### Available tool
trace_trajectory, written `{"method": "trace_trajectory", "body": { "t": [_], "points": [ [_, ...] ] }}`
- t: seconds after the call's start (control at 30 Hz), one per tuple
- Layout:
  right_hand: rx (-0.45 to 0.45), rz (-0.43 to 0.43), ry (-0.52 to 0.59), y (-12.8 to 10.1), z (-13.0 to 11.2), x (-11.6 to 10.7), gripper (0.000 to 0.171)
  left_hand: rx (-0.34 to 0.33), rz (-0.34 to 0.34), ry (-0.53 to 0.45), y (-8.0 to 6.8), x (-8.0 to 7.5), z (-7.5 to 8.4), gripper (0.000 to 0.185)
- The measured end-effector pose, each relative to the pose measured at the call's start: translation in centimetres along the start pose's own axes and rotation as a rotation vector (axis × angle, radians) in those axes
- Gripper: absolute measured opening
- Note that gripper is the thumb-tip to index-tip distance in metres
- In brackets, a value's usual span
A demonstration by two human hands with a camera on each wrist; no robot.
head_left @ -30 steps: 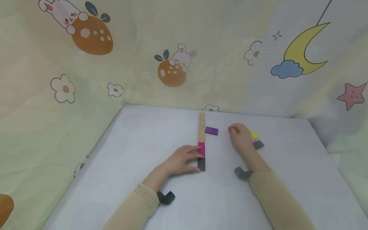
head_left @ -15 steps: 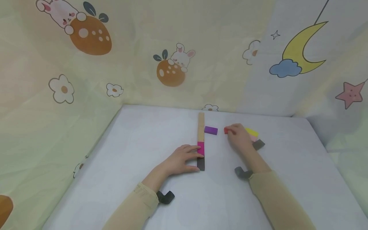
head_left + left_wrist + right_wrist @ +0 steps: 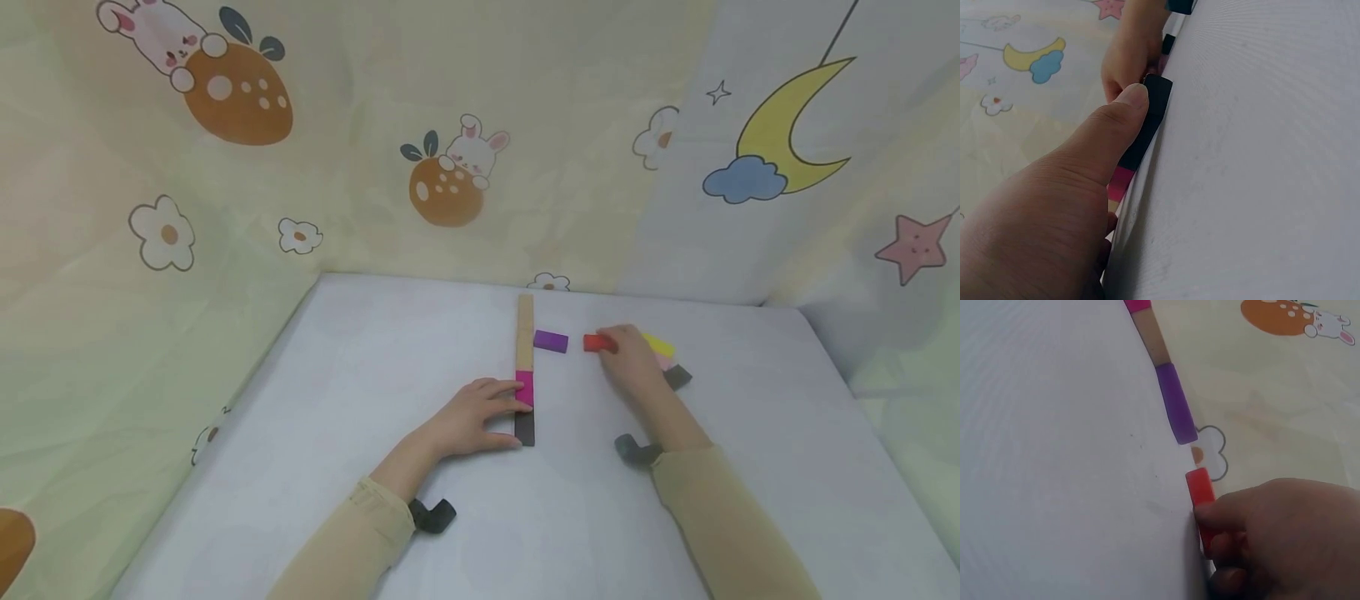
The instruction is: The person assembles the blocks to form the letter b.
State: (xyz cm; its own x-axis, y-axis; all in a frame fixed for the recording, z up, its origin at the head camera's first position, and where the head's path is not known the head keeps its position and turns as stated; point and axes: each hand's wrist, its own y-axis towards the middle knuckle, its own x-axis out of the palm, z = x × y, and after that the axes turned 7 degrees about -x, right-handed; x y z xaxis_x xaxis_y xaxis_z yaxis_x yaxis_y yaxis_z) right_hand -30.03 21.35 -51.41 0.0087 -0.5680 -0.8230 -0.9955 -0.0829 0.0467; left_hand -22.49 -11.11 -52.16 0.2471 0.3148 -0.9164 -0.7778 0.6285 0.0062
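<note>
Block-fetching step: right hand [image 3: 633, 360] pinched the red block [image 3: 595, 342] right of centre; left hand [image 3: 474, 415], fingers straight, pressed the strip [image 3: 526, 367]. Next move probably required lifting the block to the strip.

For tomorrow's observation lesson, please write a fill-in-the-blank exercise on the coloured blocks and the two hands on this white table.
1. The right hand pinches a small ____ rectangular block.
2. The loose purple rectangular block lies just right of the long ____ strip.
3. The left hand rests its thumb on the ____ block at the strip's near end.
4. Between that block and the bare strip sits a ____ block.

Missing words: red; wooden; black; pink
</note>
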Motion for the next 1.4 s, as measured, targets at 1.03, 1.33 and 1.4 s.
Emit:
{"method": "trace_trajectory", "body": {
  "t": [1.03,1.33,1.4],
  "points": [
    [-0.03,-0.068,-0.003,-0.8,-1.3,0.0,0.047,-0.011,-0.006,-0.01,0.0,-0.1,0.1,0.056],
    [-0.036,-0.068,-0.018,-0.7,-1.4,0.3,0.048,-0.009,-0.005,-0.009,0.0,0.1,-0.1,0.057],
    [-0.038,-0.066,-0.024,-0.7,-1.3,0.3,0.048,-0.008,-0.004,-0.009,0.0,0.1,-0.1,0.057]
  ]
}}
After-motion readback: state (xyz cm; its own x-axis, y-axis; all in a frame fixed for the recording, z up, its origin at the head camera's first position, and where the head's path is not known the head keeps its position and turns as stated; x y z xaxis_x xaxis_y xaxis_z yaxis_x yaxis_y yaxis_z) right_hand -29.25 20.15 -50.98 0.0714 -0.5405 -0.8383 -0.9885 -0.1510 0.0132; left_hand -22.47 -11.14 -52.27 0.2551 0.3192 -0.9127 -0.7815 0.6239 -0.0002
